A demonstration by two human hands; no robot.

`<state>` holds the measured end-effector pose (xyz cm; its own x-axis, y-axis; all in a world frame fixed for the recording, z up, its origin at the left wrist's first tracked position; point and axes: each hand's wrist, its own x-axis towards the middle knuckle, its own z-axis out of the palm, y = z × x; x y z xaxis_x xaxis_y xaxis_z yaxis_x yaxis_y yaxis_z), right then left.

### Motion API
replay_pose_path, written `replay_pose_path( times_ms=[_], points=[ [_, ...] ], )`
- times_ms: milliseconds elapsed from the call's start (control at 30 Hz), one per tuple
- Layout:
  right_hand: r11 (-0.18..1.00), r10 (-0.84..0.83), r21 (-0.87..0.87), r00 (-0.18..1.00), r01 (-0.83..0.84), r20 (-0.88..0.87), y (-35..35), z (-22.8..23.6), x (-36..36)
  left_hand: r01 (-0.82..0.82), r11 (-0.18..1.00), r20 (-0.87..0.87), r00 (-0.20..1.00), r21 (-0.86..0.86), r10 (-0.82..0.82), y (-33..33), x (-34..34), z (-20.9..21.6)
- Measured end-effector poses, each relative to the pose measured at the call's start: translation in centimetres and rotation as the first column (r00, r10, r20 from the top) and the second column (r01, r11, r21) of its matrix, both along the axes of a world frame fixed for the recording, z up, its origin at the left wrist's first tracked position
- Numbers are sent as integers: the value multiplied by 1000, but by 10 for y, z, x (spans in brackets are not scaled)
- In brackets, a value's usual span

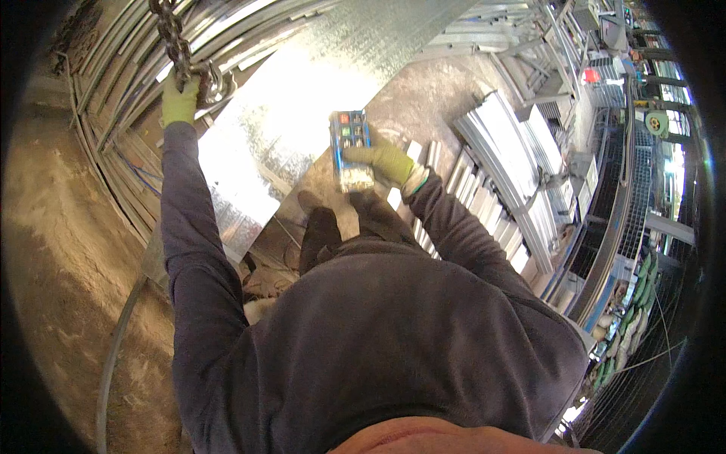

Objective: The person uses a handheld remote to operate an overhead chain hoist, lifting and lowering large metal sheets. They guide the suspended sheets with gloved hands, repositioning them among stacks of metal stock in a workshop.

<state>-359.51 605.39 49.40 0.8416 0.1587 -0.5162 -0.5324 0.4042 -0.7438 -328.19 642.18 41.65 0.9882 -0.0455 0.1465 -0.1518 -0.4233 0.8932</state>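
My left hand (180, 102), in a yellow-green work glove, is closed at the lower end of a heavy chain (172, 39) beside a large metal hook (218, 85). Which part of the chain or hook its fingers wrap cannot be made out fully. My right hand (387, 162), gloved alike, grips a blue handheld remote control (350, 140) with several buttons, one of them red and one green. Its thumb lies across the lower part of the remote. Under the hook and remote spreads a wide shiny metal sheet (265, 129).
Long metal strips (113, 68) lie at the far left beside a brown dirt wall or ground (60, 250). Bundles of metal profiles (499, 151) are stacked to my right. Farther right stand racks and a blue-edged rail (612, 242). My feet are on the floor close to the sheet's edge.
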Motion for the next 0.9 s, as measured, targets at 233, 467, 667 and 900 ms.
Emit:
replay_pose_path(
  times_ms=[233,467,667,900],
  points=[
    [1000,13,0,1000,-13,10,20,12,-14,-53,998,-53,997,-46,51,16,-24,-5],
    [998,57,35,993,-61,99,32,21,-23,-78,996,11,997,-47,78,31,-53,1],
    [985,143,93,990,-144,19,34,19,-25,-68,993,-50,997,-94,64,26,-83,27],
    [965,243,110,970,-239,-29,22,8,-20,-221,964,-106,966,145,237,25,-118,59]
  ],
)
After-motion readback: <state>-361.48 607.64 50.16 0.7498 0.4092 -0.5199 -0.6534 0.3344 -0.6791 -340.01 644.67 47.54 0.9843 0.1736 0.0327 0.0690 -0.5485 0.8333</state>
